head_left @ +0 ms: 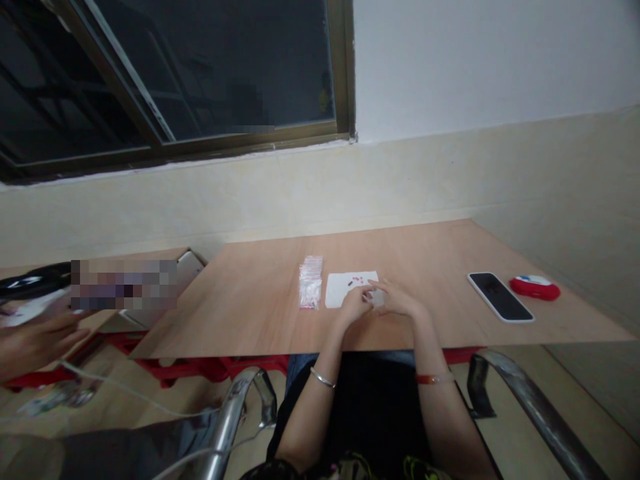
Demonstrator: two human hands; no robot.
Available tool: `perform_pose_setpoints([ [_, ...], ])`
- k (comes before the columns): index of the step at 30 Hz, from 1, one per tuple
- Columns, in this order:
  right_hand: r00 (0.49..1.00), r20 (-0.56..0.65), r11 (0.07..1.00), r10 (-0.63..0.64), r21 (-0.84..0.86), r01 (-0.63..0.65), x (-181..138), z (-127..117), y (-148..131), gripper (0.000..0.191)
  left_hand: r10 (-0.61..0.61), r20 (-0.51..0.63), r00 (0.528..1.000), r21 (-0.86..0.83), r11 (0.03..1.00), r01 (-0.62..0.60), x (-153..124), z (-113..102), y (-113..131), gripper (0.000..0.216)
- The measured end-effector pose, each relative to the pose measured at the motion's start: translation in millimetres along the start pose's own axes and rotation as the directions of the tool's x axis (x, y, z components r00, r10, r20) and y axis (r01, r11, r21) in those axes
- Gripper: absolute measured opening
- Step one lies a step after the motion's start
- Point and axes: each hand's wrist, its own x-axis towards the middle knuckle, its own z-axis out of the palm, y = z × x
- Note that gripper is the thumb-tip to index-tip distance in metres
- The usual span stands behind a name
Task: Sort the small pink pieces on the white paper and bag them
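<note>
Chrome chair arms (231, 415) frame the lap at the near edge of the head view. From there two bare forearms run up onto the worktop (260, 300), with a silver bangle (323, 379) on the left wrist and a red band (434, 379) on the right. The left hand (356, 305) and the right hand (401, 301) meet at the near right corner of a white sheet (339, 292). It lies flat near the middle of the worktop, with a few small pieces (356, 280), red and dark, scattered on its far half.

Both hands have their fingers curled inward, tips together, and something pale shows between them. It is too small to make out. I cannot tell whether either grip is closed on it or only touching it.

A stack of small clear bags (311, 282) sits just left of the sheet. Well to the right lie a dark phone (500, 297), face up, and a red oval thing (535, 288) beyond it. Another person's hand (35, 341) shows at the far left, well apart from these two.

Work this fine looks best done with the fingertips alone. The wrists should rest on the wood for steadiness, and the hands should be held low over the sheet so a dropped piece lands on paper. The heel of the left hand should keep off the loose pieces.
</note>
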Motion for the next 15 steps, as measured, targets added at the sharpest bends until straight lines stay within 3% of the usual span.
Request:
perform_pose_setpoints([
  [5, 0.999, 0.022, 0.973, -0.044, 0.228, 0.038, 5.9, 2.3, -2.8, 0.055, 0.06, -0.014, 0.998, -0.318, 0.946, -0.061, 6.9, -3.0, -7.1, 0.044],
  [11, 0.997, -0.077, 0.92, -0.014, 0.389, 0.043, 9.5, 13.4, 2.2, 0.066, 0.032, -0.034, 0.999, -0.46, 0.887, -0.044, 7.4, -0.3, -5.2, 0.035],
  [13, 0.992, -0.123, 0.924, -0.003, 0.38, 0.05, 11.2, 15.9, 5.9, 0.067, 0.038, -0.117, 0.992, -0.459, 0.884, -0.088, 7.5, 0.7, -2.2, 0.029],
  [15, 0.983, -0.181, 0.941, -0.013, 0.331, 0.073, 13.0, 16.7, 9.3, 0.059, 0.015, -0.284, 0.959, -0.44, 0.886, -0.144, 8.7, 1.3, 0.2, 0.023],
])
